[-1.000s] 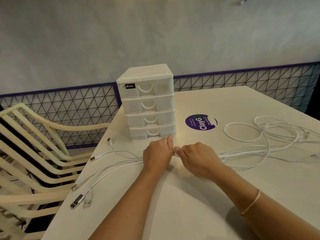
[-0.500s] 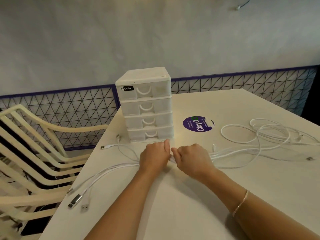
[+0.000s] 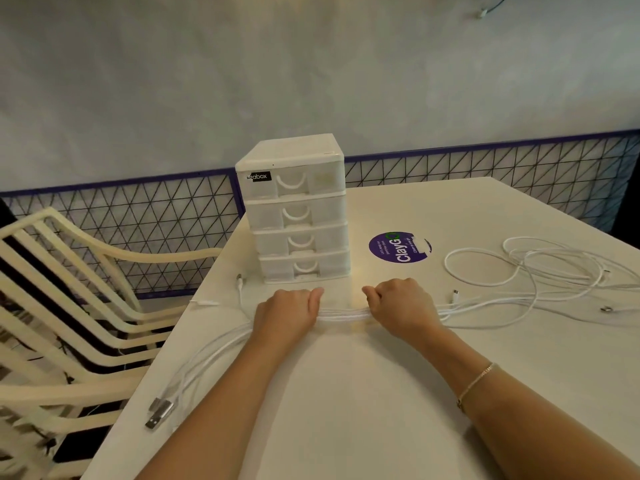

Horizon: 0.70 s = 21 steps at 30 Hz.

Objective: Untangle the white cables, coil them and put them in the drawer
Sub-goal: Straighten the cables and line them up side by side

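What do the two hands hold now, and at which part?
Both the left hand and right hand grip the bundle of thin white cables at its middle stretch, a short span showing between them.

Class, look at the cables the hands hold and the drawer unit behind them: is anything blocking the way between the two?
Nothing on the table lies between the white cables and the drawer unit. All four drawers are shut, though, so one must be opened first.
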Motion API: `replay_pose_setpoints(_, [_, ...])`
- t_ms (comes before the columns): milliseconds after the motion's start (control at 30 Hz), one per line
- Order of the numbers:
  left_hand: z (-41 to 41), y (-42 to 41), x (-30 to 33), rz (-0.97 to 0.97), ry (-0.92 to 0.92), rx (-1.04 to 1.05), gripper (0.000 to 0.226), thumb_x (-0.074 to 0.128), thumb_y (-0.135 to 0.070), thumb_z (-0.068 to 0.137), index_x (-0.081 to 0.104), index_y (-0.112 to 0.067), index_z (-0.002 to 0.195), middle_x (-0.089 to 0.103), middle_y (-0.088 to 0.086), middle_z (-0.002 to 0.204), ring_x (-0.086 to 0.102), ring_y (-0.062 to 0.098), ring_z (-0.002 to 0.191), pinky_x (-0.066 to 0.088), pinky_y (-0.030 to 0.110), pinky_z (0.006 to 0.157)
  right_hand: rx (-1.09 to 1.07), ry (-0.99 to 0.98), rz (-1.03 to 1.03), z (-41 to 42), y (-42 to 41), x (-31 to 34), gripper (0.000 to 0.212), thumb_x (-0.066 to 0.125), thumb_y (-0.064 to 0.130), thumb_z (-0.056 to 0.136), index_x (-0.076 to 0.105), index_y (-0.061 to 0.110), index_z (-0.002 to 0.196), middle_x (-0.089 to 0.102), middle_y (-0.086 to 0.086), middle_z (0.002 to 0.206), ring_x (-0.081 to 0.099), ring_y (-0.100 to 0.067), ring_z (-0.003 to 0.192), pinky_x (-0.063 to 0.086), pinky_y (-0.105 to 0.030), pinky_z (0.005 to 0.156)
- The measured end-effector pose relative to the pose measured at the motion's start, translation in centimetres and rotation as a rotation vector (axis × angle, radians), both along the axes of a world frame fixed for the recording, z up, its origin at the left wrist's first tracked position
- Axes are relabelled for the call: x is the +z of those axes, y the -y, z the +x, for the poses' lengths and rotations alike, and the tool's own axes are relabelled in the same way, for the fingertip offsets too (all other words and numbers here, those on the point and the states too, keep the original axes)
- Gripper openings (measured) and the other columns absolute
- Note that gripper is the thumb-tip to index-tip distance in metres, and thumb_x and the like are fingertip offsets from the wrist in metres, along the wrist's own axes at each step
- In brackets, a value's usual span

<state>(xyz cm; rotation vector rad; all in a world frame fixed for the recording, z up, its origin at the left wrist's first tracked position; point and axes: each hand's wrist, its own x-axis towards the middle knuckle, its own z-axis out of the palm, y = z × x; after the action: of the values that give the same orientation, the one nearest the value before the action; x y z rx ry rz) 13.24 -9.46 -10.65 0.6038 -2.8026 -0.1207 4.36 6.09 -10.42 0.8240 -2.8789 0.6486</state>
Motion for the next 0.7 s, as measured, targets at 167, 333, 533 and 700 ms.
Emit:
replay_pose_setpoints(167, [3.0,5.6,0.1,-0.098,-0.042,0.149,0.052,0.023,-0.044,0.099,0.067,-0.015,0.1,0.068,0.013,0.096,0.06,0.033,0.096,0.044,0.035,0.077,-0.024,0.038,-0.015,0.4,0.2,0.2,0.049,0.035,0.035,0.096,0.036,0.017,0.05,0.046,-0.004,0.063,0.046,-0.027,0.069,0.032,-0.027,0.062])
replay_pose_setpoints(333, [6.0,9.6,1.3,-0.196,-0.067,0.222,0.055,0.023,-0.04,0.1,0.067,-0.01,0.087,0.063,0.008,0.074,0.059,0.029,0.08,0.035,0.03,0.062,-0.019,0.036,-0.004,0.9,0.7,0.3,0.049,0.035,0.034,0.096,0.036,0.016,0.05,0.044,-0.005,0.063,0.047,-0.028,0.07,0.033,-0.028,0.062])
replay_pose_setpoints(533, [7.2,11.3,1.2,-0.223,0.078,0.284,0.051,0.025,-0.041,0.099,0.067,-0.016,0.086,0.065,0.005,0.082,0.06,0.026,0.086,0.037,0.03,0.064,0.093,0.006,0.074,2.8,2.5,0.4,0.045,0.031,0.033,0.097,0.039,0.012,0.059,0.039,-0.002,0.062,0.045,-0.026,0.072,0.034,-0.029,0.066])
replay_pose_setpoints(700, [5.4,8.1,2.0,-0.116,0.037,0.274,0.031,0.042,-0.036,0.095,0.061,-0.012,0.1,0.064,0.007,0.1,0.058,0.026,0.094,0.043,0.031,0.073,0.085,-0.026,0.084,2.6,2.4,0.4,0.045,0.028,0.032,0.099,0.049,0.01,0.065,0.043,-0.004,0.067,0.045,-0.025,0.072,0.035,-0.029,0.067])
